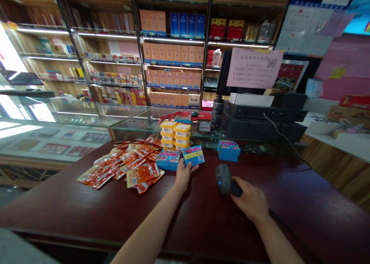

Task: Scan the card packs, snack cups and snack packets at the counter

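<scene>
My left hand is closed on a small blue snack pack, lifted just above the dark red counter. My right hand grips a dark handheld barcode scanner whose blue light glows, its head pointing towards the pack. A pile of the same blue packs lies just left of the held one, and another stack of blue packs sits to the right. Orange-red snack pouches are spread at the left.
Yellow-lidded tubs are stacked behind the packs. A black cash register with a monitor and pink notice stands at the right, its cable trailing over the counter. A glass display case and shelves of boxed goods fill the back.
</scene>
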Available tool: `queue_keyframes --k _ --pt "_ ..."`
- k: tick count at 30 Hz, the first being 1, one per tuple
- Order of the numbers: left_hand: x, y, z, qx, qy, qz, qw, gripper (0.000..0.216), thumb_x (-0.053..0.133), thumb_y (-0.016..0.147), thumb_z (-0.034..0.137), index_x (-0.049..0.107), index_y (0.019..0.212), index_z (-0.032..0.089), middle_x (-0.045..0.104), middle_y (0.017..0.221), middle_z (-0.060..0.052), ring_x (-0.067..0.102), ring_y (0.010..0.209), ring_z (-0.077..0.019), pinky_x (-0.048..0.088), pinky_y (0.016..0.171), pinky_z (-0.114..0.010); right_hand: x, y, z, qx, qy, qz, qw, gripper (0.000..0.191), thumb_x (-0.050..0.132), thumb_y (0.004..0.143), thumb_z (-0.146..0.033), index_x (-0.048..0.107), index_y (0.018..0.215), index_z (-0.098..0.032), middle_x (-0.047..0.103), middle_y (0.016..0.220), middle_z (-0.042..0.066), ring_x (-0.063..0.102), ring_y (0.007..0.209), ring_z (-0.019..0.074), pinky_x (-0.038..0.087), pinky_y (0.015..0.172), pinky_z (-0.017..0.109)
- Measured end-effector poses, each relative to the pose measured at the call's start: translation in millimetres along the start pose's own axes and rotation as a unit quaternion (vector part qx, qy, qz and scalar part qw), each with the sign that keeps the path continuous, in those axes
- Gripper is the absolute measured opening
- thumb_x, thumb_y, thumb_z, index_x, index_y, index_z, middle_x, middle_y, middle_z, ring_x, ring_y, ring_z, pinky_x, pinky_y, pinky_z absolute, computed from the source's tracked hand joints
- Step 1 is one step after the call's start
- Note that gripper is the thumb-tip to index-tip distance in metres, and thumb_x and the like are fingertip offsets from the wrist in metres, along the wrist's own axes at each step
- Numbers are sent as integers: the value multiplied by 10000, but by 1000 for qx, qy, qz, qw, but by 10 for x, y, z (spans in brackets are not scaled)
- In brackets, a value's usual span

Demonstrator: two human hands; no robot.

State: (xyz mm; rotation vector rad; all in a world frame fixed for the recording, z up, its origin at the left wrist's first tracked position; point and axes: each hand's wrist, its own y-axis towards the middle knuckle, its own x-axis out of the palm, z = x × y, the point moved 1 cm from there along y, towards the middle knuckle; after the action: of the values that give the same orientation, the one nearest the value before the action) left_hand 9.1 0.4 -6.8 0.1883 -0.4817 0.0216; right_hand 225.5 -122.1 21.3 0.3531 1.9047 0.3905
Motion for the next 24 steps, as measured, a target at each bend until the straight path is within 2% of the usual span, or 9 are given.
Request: queue_keyframes --k 7,9,11,13,15,18,21,22,24 --pt "98 -27 136 34 124 8 992 415 737 608 307 519 929 160 652 845 -14 634 700 -147 552 710 -325 58 17 96 8 8 32 999 337 549 759 -268 594 1093 -263 697 1022 9 657 875 203 473 719 299" --pt "178 12 228 71 195 6 978 349 717 619 308 551 893 168 646 779 4 615 651 -147 534 655 -300 54 37 89 4 11 26 1000 345 549 753 -251 596 1095 -259 698 1016 14 657 857 192 469 716 288" --pt "300 94 340 130 289 5 949 253 679 658 309 587 849 172 633 717 14 591 631 -146 504 640 -280 46 50 78 5 12 14 1000 350 550 750 -239 599 1096 -258 699 1009 16 659 840 185 464 703 278" --pt "466 217 450 192 385 -13 903 176 632 714 300 612 834 173 627 699 9 577 649 -147 480 658 -269 40 57 67 9 12 2 1000 349 547 755 -239 600 1099 -263 699 1009 16 660 840 184 460 699 276" --pt "666 364 532 250 467 -63 846 146 579 768 274 628 865 176 635 745 -11 578 705 -154 467 699 -271 35 62 56 11 13 -5 1000 345 541 766 -244 599 1106 -269 700 1003 16 660 846 186 457 707 278" --pt "993 566 564 334 576 -177 725 196 516 810 205 643 959 194 632 858 -54 568 846 -182 445 792 -297 20 70 37 16 14 -8 1000 342 538 770 -232 598 1105 -266 701 986 18 660 836 192 454 707 282" --pt "1300 684 469 366 644 -285 608 211 507 815 172 658 959 206 610 894 -88 536 929 -204 422 845 -319 -20 79 10 17 21 -10 1000 336 529 775 -219 600 1100 -271 704 957 14 661 828 188 452 701 273" --pt "1389 704 418 363 655 -309 586 192 514 814 168 666 925 204 606 891 -97 530 936 -208 419 847 -320 -37 81 0 15 24 -10 1000 332 523 779 -218 600 1098 -272 704 950 13 661 833 185 451 704 268" --pt "1539 722 308 353 664 -338 566 155 533 804 154 676 848 194 606 889 -111 524 946 -212 414 848 -321 -66 83 -14 11 28 -11 1000 329 521 783 -219 602 1098 -270 705 943 14 662 837 180 449 712 260"
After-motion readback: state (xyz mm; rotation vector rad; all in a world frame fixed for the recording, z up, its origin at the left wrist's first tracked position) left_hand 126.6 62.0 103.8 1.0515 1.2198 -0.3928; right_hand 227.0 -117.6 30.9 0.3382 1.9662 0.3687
